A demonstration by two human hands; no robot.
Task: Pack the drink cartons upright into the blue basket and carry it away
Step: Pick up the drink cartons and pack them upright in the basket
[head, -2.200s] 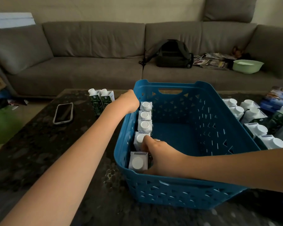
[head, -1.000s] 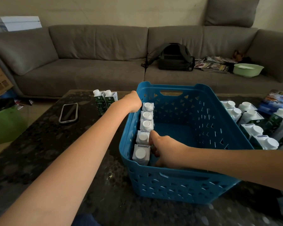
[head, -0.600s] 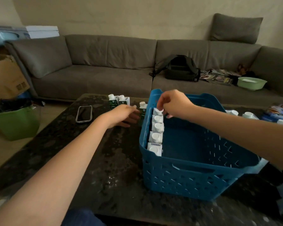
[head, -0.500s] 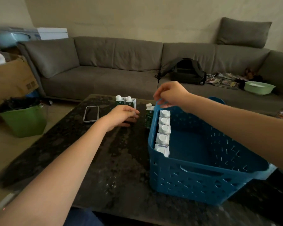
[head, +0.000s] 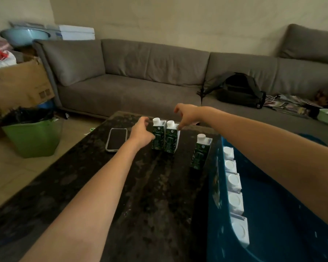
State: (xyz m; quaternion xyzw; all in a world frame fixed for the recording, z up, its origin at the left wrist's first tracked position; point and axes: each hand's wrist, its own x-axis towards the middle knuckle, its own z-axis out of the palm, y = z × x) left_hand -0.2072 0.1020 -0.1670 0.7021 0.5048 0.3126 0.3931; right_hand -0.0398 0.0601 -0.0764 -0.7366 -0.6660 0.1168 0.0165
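Reaching across the dark tabletop (head: 151,186), the left hand (head: 142,134) curled around one upright carton (head: 158,136), while the right hand (head: 187,115), fingers spread, touched the top of its neighbour (head: 171,138). A third carton (head: 200,151) stood just beside the blue basket (head: 273,224), where five cartons (head: 234,193) lined the left wall.
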